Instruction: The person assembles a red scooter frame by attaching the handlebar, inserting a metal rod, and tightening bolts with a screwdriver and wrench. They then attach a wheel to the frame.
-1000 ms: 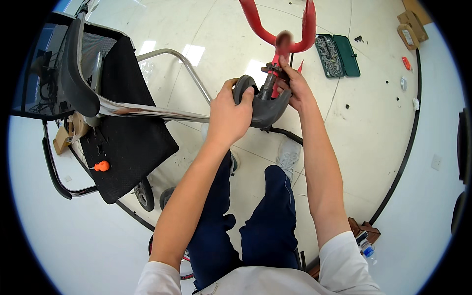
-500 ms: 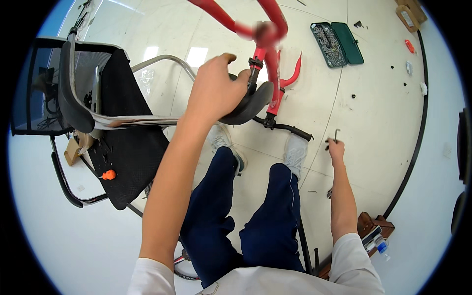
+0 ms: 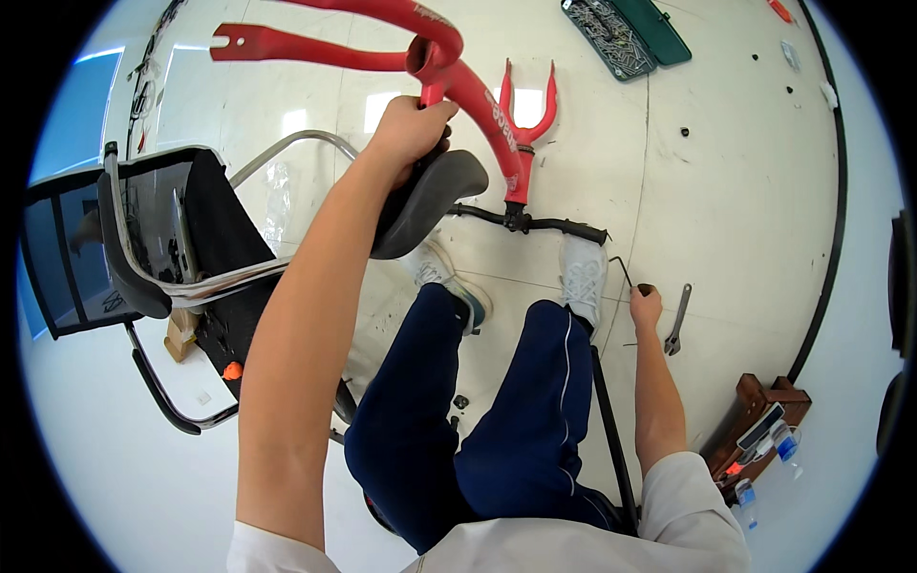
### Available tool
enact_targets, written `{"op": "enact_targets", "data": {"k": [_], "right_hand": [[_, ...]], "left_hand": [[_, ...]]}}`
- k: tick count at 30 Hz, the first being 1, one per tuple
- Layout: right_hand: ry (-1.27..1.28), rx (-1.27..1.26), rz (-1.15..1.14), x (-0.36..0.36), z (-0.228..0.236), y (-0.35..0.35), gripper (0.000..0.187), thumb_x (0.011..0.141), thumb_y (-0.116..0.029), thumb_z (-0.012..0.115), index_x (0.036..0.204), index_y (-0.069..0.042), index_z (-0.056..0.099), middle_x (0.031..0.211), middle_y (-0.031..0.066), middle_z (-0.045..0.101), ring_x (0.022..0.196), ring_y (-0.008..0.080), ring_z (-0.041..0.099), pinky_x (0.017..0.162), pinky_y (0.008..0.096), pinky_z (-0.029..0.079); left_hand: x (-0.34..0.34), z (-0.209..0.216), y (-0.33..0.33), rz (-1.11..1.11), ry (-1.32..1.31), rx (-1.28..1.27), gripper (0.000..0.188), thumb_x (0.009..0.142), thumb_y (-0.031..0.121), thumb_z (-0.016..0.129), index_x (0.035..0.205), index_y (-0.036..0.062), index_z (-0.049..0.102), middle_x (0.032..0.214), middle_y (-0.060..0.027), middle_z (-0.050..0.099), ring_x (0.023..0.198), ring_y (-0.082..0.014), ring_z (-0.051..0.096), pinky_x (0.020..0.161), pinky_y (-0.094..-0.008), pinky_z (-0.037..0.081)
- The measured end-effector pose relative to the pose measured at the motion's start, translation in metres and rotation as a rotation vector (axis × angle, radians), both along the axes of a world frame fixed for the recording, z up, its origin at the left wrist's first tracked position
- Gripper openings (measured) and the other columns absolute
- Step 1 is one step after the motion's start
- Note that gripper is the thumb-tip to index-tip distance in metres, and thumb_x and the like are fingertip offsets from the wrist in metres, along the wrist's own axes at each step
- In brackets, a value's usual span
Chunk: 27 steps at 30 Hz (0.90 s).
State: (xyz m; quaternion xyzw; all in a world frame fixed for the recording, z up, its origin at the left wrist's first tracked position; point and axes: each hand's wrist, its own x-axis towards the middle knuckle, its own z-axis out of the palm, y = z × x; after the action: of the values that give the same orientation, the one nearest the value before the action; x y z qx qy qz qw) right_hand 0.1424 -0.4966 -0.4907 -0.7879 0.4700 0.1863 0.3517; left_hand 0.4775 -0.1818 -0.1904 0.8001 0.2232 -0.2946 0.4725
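My left hand (image 3: 413, 129) is wrapped around the seat post of a red bicycle frame (image 3: 478, 105), just where the post meets the frame's tube. Right beside that hand juts the black saddle (image 3: 435, 202); the post itself is mostly hidden by my fingers. The frame's rear stays reach to the left, and its red fork (image 3: 537, 129) points away from me. A black handlebar (image 3: 565, 226) lies across the fork's near end, close to my shoes. To the right, low over the floor, my right hand (image 3: 647, 304) is closed on a bent black hex key (image 3: 621, 270).
An adjustable wrench (image 3: 679, 320) lies beside my right hand. Far off is a green case (image 3: 659, 36) of small metal parts. At left stands a black chair (image 3: 227, 224) holding an orange-handled tool (image 3: 232, 371). A brown wooden stand (image 3: 755, 420) is at lower right.
The frame has swung so its rear stays extend left. My left hand has shifted slightly left and now grips the post. My right hand is lower, and the wrench shows fully.
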Motion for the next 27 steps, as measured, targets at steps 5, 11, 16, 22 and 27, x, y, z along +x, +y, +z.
{"op": "enact_targets", "data": {"k": [5,11,16,22,27], "right_hand": [[-0.092,-0.008,0.113,-0.009,0.004,0.003,0.035,0.079,-0.023,0.066,0.105,0.001,0.066,0.103,0.0196,0.07,0.099,0.0349,0.066,0.088,0.0404,0.051],[-0.396,0.189,0.239,0.041,0.063,0.033,0.039,0.077,-0.024,0.072,0.103,0.003,0.063,0.098,0.0208,0.069,0.095,0.0362,0.066,0.087,0.0421,0.051],[-0.384,0.002,0.502,0.076,0.112,0.053,0.041,0.078,-0.027,0.075,0.104,0.002,0.06,0.09,0.0202,0.068,0.09,0.0358,0.066,0.079,0.0426,0.052],[-0.32,0.086,0.816,0.099,0.184,0.052,0.039,0.077,-0.034,0.077,0.101,-0.008,0.06,0.082,0.0165,0.068,0.083,0.0364,0.066,0.073,0.0462,0.052],[-0.422,0.08,0.852,0.122,0.266,0.002,0.041,0.071,-0.036,0.082,0.091,-0.005,0.064,0.075,0.015,0.068,0.072,0.0337,0.066,0.066,0.0412,0.052]], "left_hand": [[-0.026,0.001,-0.002,0.033,-0.054,-0.05,0.018,0.087,0.015,0.061,0.086,-0.0022,0.055,0.071,-0.0055,0.055,0.058,-0.0133,0.052,0.052,-0.0298,0.043],[-0.059,0.03,-0.006,0.055,-0.031,-0.146,0.016,0.087,0.013,0.061,0.087,-0.0002,0.053,0.07,-0.0036,0.052,0.057,-0.0123,0.05,0.054,-0.0295,0.043],[-0.073,0.077,-0.008,0.049,-0.045,-0.178,0.017,0.09,0.014,0.062,0.088,0.0015,0.052,0.073,-0.0033,0.052,0.059,-0.0111,0.048,0.055,-0.0276,0.042],[-0.081,0.138,0.01,-0.01,-0.094,-0.189,0.02,0.091,0.017,0.065,0.091,0.0017,0.053,0.076,-0.0037,0.053,0.06,-0.0098,0.049,0.055,-0.0267,0.043],[-0.051,0.17,0.047,-0.075,-0.051,0.04,0.024,0.09,0.024,0.064,0.085,0.0015,0.06,0.074,-0.0062,0.061,0.062,-0.0121,0.057,0.057,-0.0284,0.048]]}}
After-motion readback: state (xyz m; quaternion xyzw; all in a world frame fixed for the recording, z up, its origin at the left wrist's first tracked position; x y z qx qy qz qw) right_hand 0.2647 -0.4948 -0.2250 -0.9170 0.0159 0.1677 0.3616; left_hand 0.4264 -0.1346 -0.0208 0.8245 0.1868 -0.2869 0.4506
